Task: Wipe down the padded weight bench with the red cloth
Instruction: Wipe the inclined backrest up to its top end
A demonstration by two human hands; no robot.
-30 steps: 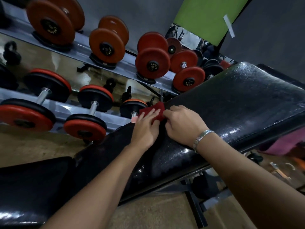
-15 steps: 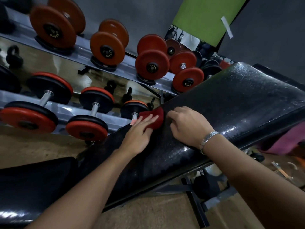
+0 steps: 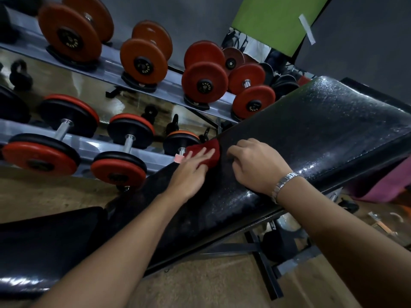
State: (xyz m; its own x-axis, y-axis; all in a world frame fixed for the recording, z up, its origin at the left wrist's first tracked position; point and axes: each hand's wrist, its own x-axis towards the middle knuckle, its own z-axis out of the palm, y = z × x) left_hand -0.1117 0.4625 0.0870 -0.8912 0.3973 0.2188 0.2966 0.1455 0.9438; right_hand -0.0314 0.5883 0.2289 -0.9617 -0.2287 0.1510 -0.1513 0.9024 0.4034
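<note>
flat palm wipes the bench edge
left hand [image 3: 189, 172] presses the cloth [image 3: 209, 144] flat-fingered for even contact on the bench [image 3: 322, 130]; right hand [image 3: 258, 167], curled and empty, braces just beside.

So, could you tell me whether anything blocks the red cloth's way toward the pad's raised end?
Only the right hand, resting on the bench pad just beside the red cloth on that side; beyond it the pad looks bare.
</note>
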